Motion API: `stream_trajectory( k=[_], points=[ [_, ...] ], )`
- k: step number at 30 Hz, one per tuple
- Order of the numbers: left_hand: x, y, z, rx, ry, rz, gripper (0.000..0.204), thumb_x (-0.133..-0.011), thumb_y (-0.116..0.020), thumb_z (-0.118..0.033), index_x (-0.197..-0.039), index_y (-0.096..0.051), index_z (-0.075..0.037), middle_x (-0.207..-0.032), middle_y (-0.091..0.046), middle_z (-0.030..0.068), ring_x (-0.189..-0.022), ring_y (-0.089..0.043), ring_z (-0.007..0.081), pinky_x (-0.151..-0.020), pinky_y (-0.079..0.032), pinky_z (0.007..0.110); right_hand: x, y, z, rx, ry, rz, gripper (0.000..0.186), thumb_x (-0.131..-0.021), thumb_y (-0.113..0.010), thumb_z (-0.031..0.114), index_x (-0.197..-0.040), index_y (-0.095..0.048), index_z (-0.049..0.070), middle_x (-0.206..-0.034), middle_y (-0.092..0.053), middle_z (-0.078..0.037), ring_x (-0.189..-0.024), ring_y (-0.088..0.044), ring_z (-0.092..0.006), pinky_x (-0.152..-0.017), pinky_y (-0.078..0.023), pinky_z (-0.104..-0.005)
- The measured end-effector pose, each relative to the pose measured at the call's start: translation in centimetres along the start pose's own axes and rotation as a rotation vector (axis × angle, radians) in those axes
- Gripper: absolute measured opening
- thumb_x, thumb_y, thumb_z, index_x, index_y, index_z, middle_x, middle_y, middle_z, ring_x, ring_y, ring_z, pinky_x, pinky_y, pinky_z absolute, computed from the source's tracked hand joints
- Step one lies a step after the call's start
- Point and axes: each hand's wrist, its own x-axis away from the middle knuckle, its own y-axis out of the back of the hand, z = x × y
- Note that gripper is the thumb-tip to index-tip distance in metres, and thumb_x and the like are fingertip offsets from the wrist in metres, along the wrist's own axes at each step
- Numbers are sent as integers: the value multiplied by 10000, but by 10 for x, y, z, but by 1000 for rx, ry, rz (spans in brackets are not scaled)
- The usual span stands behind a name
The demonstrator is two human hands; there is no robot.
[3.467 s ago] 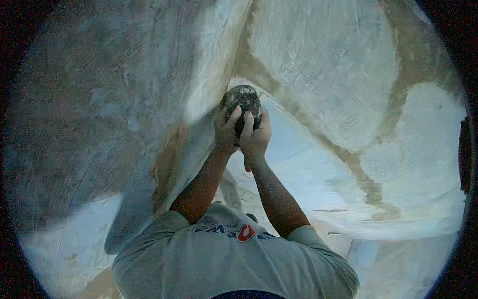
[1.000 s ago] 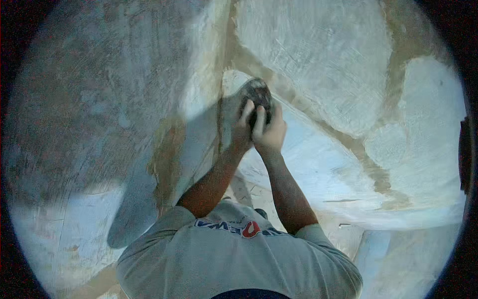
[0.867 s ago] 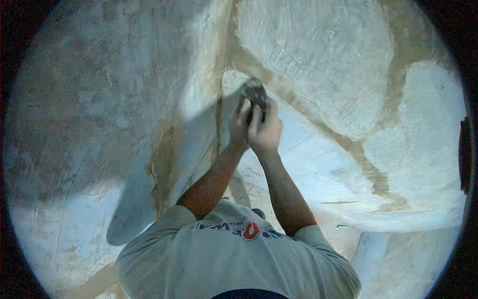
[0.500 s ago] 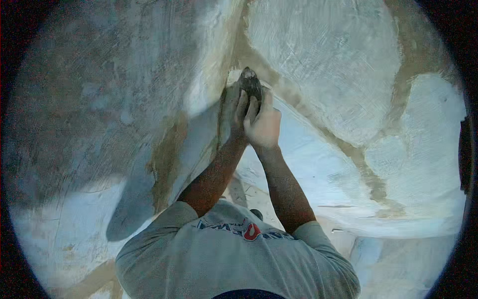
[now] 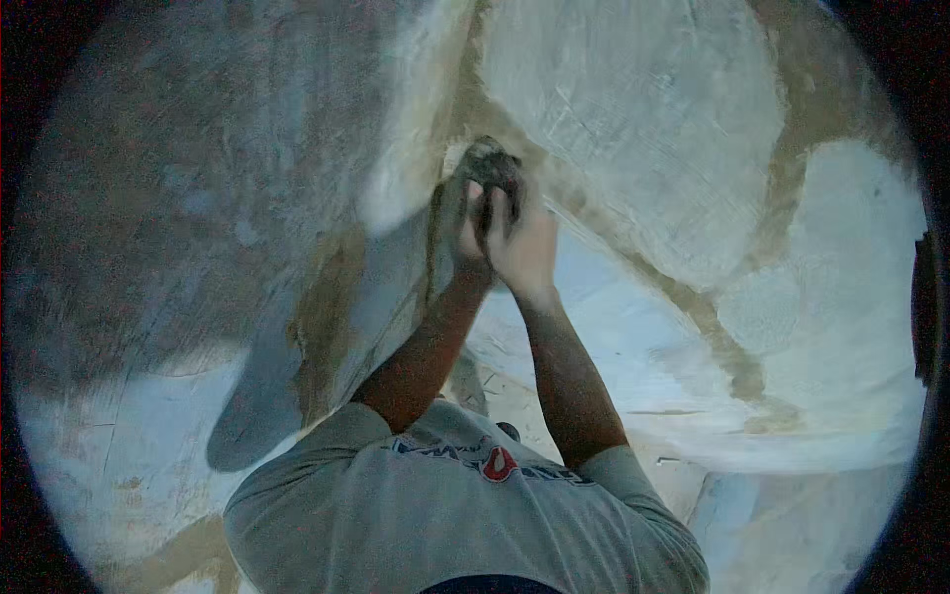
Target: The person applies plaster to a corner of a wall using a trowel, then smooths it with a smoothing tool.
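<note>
Straight ahead of me, both arms reach up to a patchy wall and meet at a dark lump [image 5: 495, 170]. Its upper end is greyish and rounded, and motion blurs it, so its kind cannot be made out. My right hand [image 5: 524, 243] closes round it from the right, fingers pointing up along it. On the other side, my left hand [image 5: 471, 230] grips it too, partly in shadow. The lump is at the brown joint [image 5: 465, 109] in the wall; whether it touches the surface is unclear.
Pale rough patches [image 5: 633, 129] cover the wall, divided by brown bands [image 5: 683, 297]. A large shadow darkens the left side [image 5: 218, 198]. Lower down, a small pale hook-like piece [image 5: 668, 459] sticks out on the right. A dark upright edge [image 5: 922, 307] shows at the far right.
The dark lump has turned in my hands; its pointed end now looks broader and leans left. My hands stay in nearly the same place, and the whole view has shifted slightly.
</note>
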Motion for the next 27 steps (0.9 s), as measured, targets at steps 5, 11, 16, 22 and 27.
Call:
stream_trajectory(
  k=[5, 11, 16, 22, 27],
  points=[
    [-5, 45, 22, -40, 52, -69, 376, -1109, -479, -300, -1305, -585, 2, -1200, -638, 95, -1059, -613, 193, -928, -515, 346, -4, -5, 6, -118, -95, 147, 317, -999, -564, 142, -1288, -564, 13, -1051, -681, -312, -962, -658, -516, -785, -551, -500],
    [59, 33, 37, -304, 391, -127, 376, -1046, -617, -342, -1255, -630, -29, -1164, -666, 48, -1004, -643, 152, -857, -543, 331, 54, 50, -1, 68, -348, 28, 260, -990, -603, 148, -1219, -600, 25, -1002, -729, -253, -923, -731, -437, -750, -573, -429],
    [67, -9, 46, -78, 454, -191, 323, -1053, -611, -323, -1189, -655, -34, -1098, -683, 55, -961, -653, 151, -836, -543, 317, 45, 76, -10, 59, -209, 52, 255, -998, -579, 133, -1237, -568, 43, -891, -718, -252, -827, -720, -448, -674, -564, -470],
    [46, 6, 30, 0, 411, -179, 412, -1084, -537, -380, -1254, -617, -13, -1124, -661, 73, -999, -648, 167, -826, -552, 318, 22, 53, 6, 152, -283, 204, 284, -1005, -550, 147, -1268, -556, 41, -909, -711, -277, -862, -689, -501, -721, -568, -503],
    [64, 1, 34, -498, 304, -47, 419, -1083, -553, -347, -1336, -579, -14, -1207, -641, 75, -1102, -603, 160, -947, -508, 320, 39, 66, 9, 61, -306, 69, 294, -991, -572, 145, -1245, -583, -2, -1016, -717, -283, -1005, -714, -443, -803, -564, -440]
  ],
)
